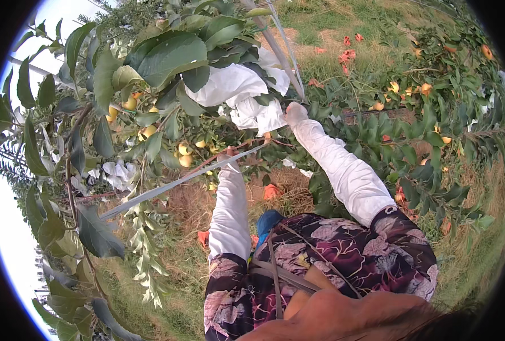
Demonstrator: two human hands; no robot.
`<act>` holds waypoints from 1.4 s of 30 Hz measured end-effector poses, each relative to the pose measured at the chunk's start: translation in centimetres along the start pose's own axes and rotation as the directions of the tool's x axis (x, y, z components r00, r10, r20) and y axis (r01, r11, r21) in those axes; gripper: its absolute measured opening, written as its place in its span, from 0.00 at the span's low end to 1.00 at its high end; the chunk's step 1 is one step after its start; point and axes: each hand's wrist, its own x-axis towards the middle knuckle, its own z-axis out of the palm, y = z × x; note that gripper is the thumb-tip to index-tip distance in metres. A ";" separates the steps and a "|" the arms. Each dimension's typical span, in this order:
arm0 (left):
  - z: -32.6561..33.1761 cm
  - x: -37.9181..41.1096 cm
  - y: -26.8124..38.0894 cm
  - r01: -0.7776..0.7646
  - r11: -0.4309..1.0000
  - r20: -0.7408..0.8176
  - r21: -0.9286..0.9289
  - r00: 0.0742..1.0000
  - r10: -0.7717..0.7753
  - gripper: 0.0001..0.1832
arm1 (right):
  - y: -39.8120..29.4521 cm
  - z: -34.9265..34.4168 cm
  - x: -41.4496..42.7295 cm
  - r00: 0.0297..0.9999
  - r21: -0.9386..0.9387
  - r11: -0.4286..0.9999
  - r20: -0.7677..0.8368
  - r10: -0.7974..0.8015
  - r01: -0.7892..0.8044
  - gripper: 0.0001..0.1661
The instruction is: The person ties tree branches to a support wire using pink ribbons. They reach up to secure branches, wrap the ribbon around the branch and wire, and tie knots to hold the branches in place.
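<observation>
White cloth-like fruit covers hang among the leaves at the top centre. My right hand is raised at the right edge of the lower white cover; whether its fingers grip it is unclear. Lower and to the left, my left hand is beside a grey strap and a thin reddish branch; leaves and the strap partly hide its fingers. White sleeves cover both forearms. Yellow fruit hangs just left of my left hand.
A leafy branch arches close on the left. A slanting pole and wire stand above my right hand. Fruit-bearing branches spread at the right. Orange-red scraps lie on the grass.
</observation>
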 end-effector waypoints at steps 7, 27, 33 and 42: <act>2.3 2.0 -1.0 0.327 0.935 0.281 -0.139 0.918 -0.280 0.15 | 1.6 0.3 3.0 0.901 -0.051 0.986 0.415 -0.124 0.159 0.08; 9.6 -1.4 1.9 0.154 0.985 0.625 0.084 0.761 -0.172 0.28 | 2.9 0.0 2.1 0.750 0.450 0.736 0.650 0.120 -0.507 0.07; 10.2 -1.4 -0.7 0.180 0.982 0.604 0.051 0.778 -0.174 0.23 | 2.2 -1.0 1.6 0.723 0.549 0.514 0.650 0.233 -0.659 0.08; 9.6 -1.8 -1.7 0.188 0.979 0.570 -0.085 0.815 -0.107 0.18 | 0.2 -5.6 -1.6 0.711 0.760 -0.063 0.630 0.312 -0.647 0.07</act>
